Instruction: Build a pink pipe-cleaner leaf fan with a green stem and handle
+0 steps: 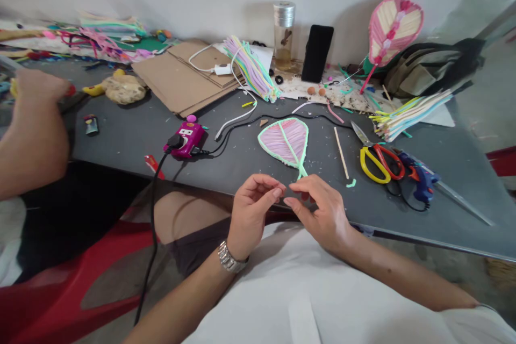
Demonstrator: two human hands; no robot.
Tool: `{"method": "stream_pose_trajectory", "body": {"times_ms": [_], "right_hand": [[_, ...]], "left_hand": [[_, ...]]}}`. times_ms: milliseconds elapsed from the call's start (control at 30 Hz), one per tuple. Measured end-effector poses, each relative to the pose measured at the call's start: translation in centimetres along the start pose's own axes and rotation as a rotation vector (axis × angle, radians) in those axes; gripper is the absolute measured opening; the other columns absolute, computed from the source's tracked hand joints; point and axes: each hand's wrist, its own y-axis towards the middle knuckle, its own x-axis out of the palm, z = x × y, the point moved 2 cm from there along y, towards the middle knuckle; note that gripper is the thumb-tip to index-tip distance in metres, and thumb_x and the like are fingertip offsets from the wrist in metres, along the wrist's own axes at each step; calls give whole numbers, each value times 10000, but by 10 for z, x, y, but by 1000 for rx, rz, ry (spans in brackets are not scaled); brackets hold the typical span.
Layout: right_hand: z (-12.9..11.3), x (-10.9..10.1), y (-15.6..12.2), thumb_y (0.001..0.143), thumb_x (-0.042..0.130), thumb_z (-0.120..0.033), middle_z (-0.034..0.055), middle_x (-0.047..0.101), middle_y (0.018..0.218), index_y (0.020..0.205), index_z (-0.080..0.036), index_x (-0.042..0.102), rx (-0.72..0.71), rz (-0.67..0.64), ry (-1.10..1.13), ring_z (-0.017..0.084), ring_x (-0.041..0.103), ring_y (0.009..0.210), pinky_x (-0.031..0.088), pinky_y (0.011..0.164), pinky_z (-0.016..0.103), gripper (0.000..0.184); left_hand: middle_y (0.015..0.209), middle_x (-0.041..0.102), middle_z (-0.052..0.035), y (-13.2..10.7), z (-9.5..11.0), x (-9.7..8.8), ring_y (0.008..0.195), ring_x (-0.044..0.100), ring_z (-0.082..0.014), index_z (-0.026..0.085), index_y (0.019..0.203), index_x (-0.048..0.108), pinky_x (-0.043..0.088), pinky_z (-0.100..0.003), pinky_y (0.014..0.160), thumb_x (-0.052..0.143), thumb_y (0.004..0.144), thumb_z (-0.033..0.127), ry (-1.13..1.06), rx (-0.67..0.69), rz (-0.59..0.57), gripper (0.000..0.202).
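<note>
My left hand (253, 209), with a metal wristwatch, and my right hand (320, 209) meet over the table's front edge, fingertips curled close together. Anything small between them cannot be made out. Just beyond my fingers lies a leaf-shaped craft panel (284, 142) of pink strips edged in pale green. Its green stem (302, 172) reaches down to my right fingers. Further right lie yellow-and-red handled scissors (381, 164) and a blue glue gun (419, 174).
Another person's hand and forearm (36, 123) enter at the left. The grey table (121, 129) holds a magenta power socket (187, 138), cardboard sheets (181, 78), several bundles of coloured strips (252, 67), a phone (317, 54), and a finished pink fan (391, 29).
</note>
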Motion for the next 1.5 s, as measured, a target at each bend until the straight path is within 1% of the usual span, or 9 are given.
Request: {"method": "stream_pose_trajectory", "body": {"times_ms": [400, 533, 767, 867, 1000, 1200, 1333, 1433, 1500], "right_hand": [[-2, 3, -1, 919, 578, -177, -23, 606, 709, 805, -199, 617, 277, -1, 194, 103, 527, 626, 412, 597, 230, 122], [-2, 4, -3, 923, 516, -158, -24, 563, 719, 809, -201, 539, 161, -33, 87, 105, 505, 627, 389, 609, 236, 125], [-4, 7, -8, 969, 441, -175, -35, 503, 656, 739, -218, 444, -54, -306, -3, 110, 432, 566, 322, 555, 256, 234], [-1, 5, -4, 931, 472, -109, 16, 612, 789, 881, -204, 546, -94, -208, -45, 139, 545, 696, 419, 642, 264, 130], [2, 0, 2, 907, 533, -87, 63, 660, 889, 1014, -206, 591, -159, -2, -179, 189, 608, 833, 487, 749, 316, 170], [3, 0, 5, 940, 510, -102, 60, 642, 844, 893, -207, 612, -280, -76, -332, 184, 579, 768, 454, 713, 327, 154], [10, -10, 6, 944, 486, -98, 30, 604, 812, 858, -209, 546, -149, -81, -128, 155, 559, 762, 443, 693, 289, 153], [17, -19, 3, 963, 478, -135, 6, 562, 797, 878, -211, 515, 21, -57, -44, 128, 518, 698, 412, 644, 263, 120], [19, -20, -1, 984, 472, -178, -17, 522, 741, 836, -213, 493, 74, -131, -54, 114, 468, 629, 377, 601, 256, 153]], "left_hand": [[779, 758, -9, -4, -2, 0, 738, 718, -128, 174, 817, 679, 568, -211, 711, 830, 749, 182, 205, 166, 40, 166], [783, 760, -8, -4, -4, -1, 730, 716, -129, 181, 827, 681, 562, -214, 704, 823, 761, 203, 194, 131, 35, 159], [921, 765, -55, 2, -4, -9, 896, 702, -172, 178, 929, 755, 539, -261, 822, 736, 852, 275, 303, 118, 94, 125], [918, 760, -64, 2, -1, -8, 898, 688, -193, 179, 911, 782, 531, -277, 813, 699, 873, 292, 391, 94, 49, 145], [918, 756, -72, 1, 4, -3, 869, 676, -207, 194, 887, 804, 524, -293, 800, 674, 876, 270, 508, 147, -19, 151], [945, 751, -84, -4, 4, 2, 867, 662, -212, 214, 920, 817, 522, -294, 766, 649, 889, 246, 579, 135, -151, 174], [933, 751, -87, -7, 8, 2, 834, 661, -200, 205, 910, 821, 519, -295, 769, 644, 891, 238, 563, 131, -199, 181], [928, 750, -79, -6, 13, 0, 835, 661, -187, 200, 901, 821, 510, -281, 788, 656, 885, 238, 540, 169, -157, 170], [926, 753, -72, -5, 12, -2, 855, 663, -186, 201, 890, 817, 508, -278, 807, 663, 885, 248, 487, 145, -120, 162]]}}
